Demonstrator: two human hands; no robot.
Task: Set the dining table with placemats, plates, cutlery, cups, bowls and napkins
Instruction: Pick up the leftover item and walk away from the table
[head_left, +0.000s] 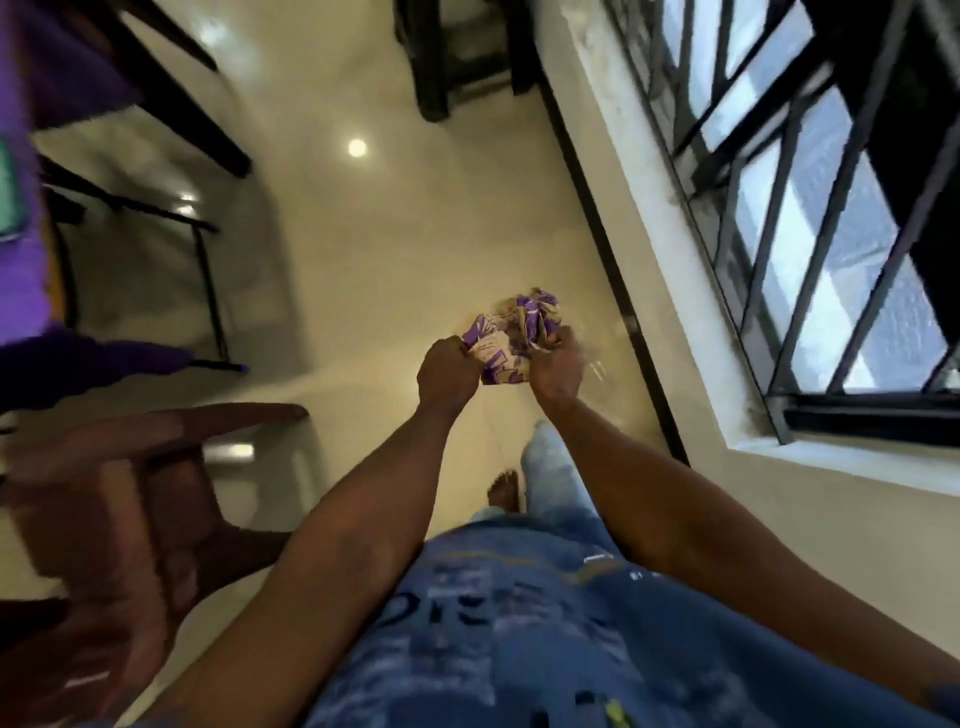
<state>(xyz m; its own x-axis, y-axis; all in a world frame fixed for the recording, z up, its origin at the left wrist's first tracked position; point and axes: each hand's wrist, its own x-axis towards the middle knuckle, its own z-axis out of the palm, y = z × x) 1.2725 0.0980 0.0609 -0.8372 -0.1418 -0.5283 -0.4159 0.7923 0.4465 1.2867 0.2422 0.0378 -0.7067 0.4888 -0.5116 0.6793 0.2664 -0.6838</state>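
Napkin pack (511, 340), purple-white, crumpled: soft, light, crinkly; left hand (447, 371) pinches nine o'clock edge, right hand (558, 366) grips three o'clock.

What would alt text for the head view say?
Both hands, left and right, grip a crumpled purple-and-white packet above a glossy cream floor. A brown chair stands at left, a barred window at right.

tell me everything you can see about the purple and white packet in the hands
The packet is a crumpled purple and white printed wrapper, seemingly thin plastic or paper, bunched and creased. It is held in the air above the cream floor, the left hand gripping its left edge and the right hand its right. The print is unreadable.
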